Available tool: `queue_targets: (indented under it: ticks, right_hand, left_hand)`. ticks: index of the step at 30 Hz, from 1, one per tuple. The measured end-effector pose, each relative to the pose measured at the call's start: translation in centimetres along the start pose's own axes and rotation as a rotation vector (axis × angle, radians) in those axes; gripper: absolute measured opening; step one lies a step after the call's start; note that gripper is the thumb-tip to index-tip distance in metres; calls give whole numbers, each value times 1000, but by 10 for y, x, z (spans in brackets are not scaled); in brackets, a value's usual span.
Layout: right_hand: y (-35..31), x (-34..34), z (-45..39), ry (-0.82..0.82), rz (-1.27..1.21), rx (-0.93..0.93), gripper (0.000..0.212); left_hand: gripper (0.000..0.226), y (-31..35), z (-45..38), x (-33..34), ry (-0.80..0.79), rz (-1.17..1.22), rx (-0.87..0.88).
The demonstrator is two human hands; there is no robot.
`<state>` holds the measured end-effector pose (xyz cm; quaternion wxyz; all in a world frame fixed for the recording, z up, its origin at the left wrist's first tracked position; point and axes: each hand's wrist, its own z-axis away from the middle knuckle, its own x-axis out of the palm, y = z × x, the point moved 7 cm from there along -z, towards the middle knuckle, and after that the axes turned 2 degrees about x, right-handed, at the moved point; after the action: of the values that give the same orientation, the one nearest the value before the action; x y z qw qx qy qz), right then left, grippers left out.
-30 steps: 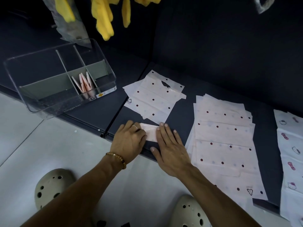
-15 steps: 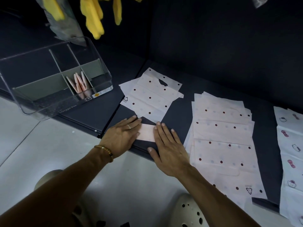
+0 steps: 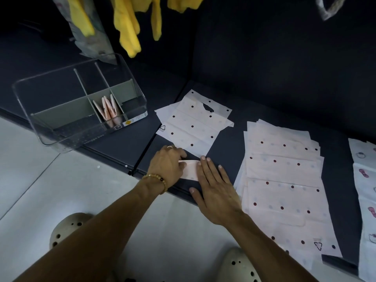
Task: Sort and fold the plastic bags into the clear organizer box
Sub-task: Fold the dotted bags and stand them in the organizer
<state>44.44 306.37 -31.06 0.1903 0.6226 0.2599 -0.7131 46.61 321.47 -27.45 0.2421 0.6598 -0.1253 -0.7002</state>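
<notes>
Now the dark surface (image 3: pixel 254 102) fills the upper and middle frame, its front edge running diagonally from the left toward the lower right, with pale floor (image 3: pixel 40 190) below it. Right of centre lies the big stack of dotted plastic bags (image 3: pixel 284 180), spread flat and overlapping, reaching down toward the lower right. At the far right edge sits another row of bags with cartoon prints (image 3: pixel 364 180), partly cut off by the frame. Upper left, the clear organizer box (image 3: pixel 40 127) rests on the surface near its front edge, split by dividers; a few folded pink bags (image 3: pixel 108 109) stand upright in one front compartment. Centre frame, a smaller pile of dotted bags (image 3: pixel 193 123) lies flat, a handle cut-out showing near its top. Yellow gloves (image 3: pixel 126 27) dangle along the top edge.

Just below that pile, close to the surface's front edge, is the folded bag (image 3: pixel 190 168), a small pale strip between both hands. The right hand (image 3: pixel 215 190) lies flat on it, fingers straight and pressing its right end down. The left hand (image 3: pixel 165 165), ring and beaded bracelet showing, has fingers curled over the strip's left end, pinching the edge. Two pale perforated clogs (image 3: pixel 67 228) peek in at the bottom.
</notes>
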Motion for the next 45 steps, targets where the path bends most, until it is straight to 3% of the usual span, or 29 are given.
queue_targets:
  ticks: [3, 6, 8, 10, 13, 16, 20, 24, 28, 34, 40, 42, 45]
  right_hand:
    - [-1, -3, 2, 6, -60, -8, 69]
    - [-4, -15, -2, 28, -312, 27, 64]
    - [-9, -36, -14, 110, -458, 49, 51]
    - [-23, -61, -35, 190, -427, -8, 36]
    - [-50, -89, -73, 132, -412, -99, 18]
    - [-71, -105, -108, 27, -474, -105, 10]
    - [-76, -118, -151, 58, -636, 44, 13]
    - [-71, -114, -179, 135, -903, 242, 19]
    - [-71, -106, -188, 166, -1000, 326, 19]
    - [-83, -108, -208, 191, -1026, 307, 15]
    - [-114, -111, -230, 131, -1036, 254, 14]
    - [-128, -113, -234, 140, -928, 222, 15]
    - [-144, -123, -234, 281, -654, 156, 15]
  left_hand:
    - [6, 0, 1, -1, -13, 98, -27]
    - [10, -8, 8, -9, -1, 261, -56]
    - [13, -16, 12, -20, 2, 384, -60]
    - [12, -25, 15, -35, 8, 487, -45]
    - [11, -39, 16, -64, 36, 555, -37]
    - [8, -63, 14, -94, 136, 606, -80]
    - [10, -110, 4, -130, 373, 700, -197]
    - [15, -157, -13, -147, 597, 566, -443]
    - [22, -156, -34, -151, 558, 198, -474]
    - [18, -154, -36, -158, 599, -53, -471]
    - [25, -166, -21, -166, 698, 147, -515]
    - [22, -171, -15, -167, 737, 215, -543]
    - [18, -172, -9, -167, 769, 256, -541]
